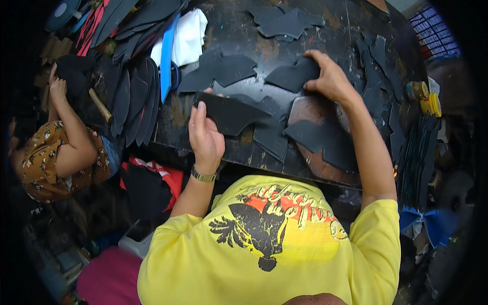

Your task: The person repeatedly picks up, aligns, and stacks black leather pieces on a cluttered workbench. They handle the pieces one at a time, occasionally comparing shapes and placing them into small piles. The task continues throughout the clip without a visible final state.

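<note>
My left hand [207, 142] grips a flat black shoe-upper-like cut piece [234, 115], its thumb on top and the other fingers mostly hidden beneath. The piece is raised a little over the table's near side. Farther off to the right, my right hand [333, 81] curves round the right end of another black cut piece [288, 75], thumb and forefinger at its edges. Between my arms, a black piece [274, 138] lies near the table edge. Another notched black piece [325, 141] rests over a brown board [302, 108]. Beyond my left hand lies a jagged black piece [221, 68].
More black pieces lie at the far side [287, 23] and along the right [376, 66]. A yellow-lidded container [431, 105] stands at the right edge. Left are a blue strip [167, 58], white cloth [189, 39], stacked dark pieces [134, 99] and a co-worker in a floral top [56, 160].
</note>
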The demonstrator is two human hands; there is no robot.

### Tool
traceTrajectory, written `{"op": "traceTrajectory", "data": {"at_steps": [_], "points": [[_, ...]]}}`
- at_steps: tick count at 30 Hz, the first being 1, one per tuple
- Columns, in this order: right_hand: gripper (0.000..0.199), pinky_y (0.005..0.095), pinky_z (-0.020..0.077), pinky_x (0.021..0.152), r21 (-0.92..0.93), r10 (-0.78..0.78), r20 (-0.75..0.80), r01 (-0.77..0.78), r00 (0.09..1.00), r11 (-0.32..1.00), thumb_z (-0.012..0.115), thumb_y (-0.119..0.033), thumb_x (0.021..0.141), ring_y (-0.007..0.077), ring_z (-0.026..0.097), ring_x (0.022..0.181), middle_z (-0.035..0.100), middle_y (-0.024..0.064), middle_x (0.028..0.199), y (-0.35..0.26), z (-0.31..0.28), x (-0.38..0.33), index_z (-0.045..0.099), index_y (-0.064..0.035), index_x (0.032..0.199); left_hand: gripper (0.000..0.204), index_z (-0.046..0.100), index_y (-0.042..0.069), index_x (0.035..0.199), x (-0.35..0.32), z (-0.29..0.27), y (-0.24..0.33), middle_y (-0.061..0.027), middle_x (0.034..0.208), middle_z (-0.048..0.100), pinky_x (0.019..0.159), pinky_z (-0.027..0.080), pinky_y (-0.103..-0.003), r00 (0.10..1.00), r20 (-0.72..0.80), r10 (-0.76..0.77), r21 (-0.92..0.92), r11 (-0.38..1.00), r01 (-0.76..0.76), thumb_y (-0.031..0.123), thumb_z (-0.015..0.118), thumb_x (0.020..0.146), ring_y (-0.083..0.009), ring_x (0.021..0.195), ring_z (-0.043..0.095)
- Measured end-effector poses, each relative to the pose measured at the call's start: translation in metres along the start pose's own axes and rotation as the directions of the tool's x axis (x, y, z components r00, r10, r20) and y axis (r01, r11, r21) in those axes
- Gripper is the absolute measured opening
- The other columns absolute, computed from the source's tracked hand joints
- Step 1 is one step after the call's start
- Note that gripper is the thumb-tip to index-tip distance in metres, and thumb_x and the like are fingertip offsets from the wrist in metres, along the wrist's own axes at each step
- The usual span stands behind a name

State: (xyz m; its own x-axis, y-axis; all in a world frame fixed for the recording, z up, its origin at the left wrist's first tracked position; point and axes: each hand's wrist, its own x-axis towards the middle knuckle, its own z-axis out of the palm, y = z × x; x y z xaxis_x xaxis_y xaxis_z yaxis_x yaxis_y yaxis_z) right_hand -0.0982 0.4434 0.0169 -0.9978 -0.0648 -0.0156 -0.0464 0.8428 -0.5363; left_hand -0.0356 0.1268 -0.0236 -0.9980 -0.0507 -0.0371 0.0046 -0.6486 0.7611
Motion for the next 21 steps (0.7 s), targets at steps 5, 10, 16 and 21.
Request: {"op": "traceTrajectory", "data": {"at_steps": [5,10,16,21], "points": [[0.065,0.0339,0.0525,0.096,0.389,0.012,-0.039,0.004,0.999,0.921,0.084,-0.008,0.075,0.0247,0.068,0.107,0.071,0.0108,0.115,0.013,-0.007,0.016,0.061,-0.0105,0.136,0.038,0.056,-0.003,0.137,0.001,-0.001,-0.002,-0.0128,0.125,0.065,0.104,0.048,-0.036,0.999,-0.030,0.034,0.018,0.999,-0.034,0.022,0.043,0.111,-0.0205,0.115,0.062],[0.047,0.0308,0.0541,0.082,0.772,0.176,-0.136,-0.007,0.975,0.635,0.077,0.006,0.076,0.0184,0.066,0.087,0.070,0.0050,0.104,0.010,-0.019,0.045,0.065,-0.0057,0.120,0.038,0.054,-0.002,0.139,0.004,-0.004,-0.001,-0.0124,0.126,0.064,0.105,0.049,-0.037,0.999,-0.043,0.024,-0.061,0.998,-0.027,0.022,0.044,0.110,-0.0218,0.116,0.062],[0.073,0.0318,0.0539,0.080,0.259,0.037,-0.389,0.070,0.921,0.963,0.079,0.000,0.079,0.0188,0.065,0.090,0.067,0.0089,0.102,0.018,-0.008,0.071,0.052,-0.0035,0.146,0.041,0.053,0.003,0.143,0.006,-0.004,0.002,-0.0127,0.135,0.062,0.110,0.047,-0.042,0.991,-0.130,0.028,-0.105,0.994,-0.042,0.026,0.047,0.109,-0.0257,0.124,0.060],[0.083,0.0433,0.0523,0.091,0.434,0.084,-0.179,0.002,0.980,0.901,0.078,-0.006,0.080,0.0336,0.067,0.105,0.070,0.0217,0.115,0.015,-0.047,-0.022,0.041,-0.0061,0.155,0.041,0.052,0.002,0.144,0.002,-0.001,0.003,-0.0134,0.136,0.061,0.112,0.046,-0.044,0.994,-0.104,-0.032,-0.100,0.995,0.021,0.025,0.044,0.110,-0.0265,0.126,0.059]]}}
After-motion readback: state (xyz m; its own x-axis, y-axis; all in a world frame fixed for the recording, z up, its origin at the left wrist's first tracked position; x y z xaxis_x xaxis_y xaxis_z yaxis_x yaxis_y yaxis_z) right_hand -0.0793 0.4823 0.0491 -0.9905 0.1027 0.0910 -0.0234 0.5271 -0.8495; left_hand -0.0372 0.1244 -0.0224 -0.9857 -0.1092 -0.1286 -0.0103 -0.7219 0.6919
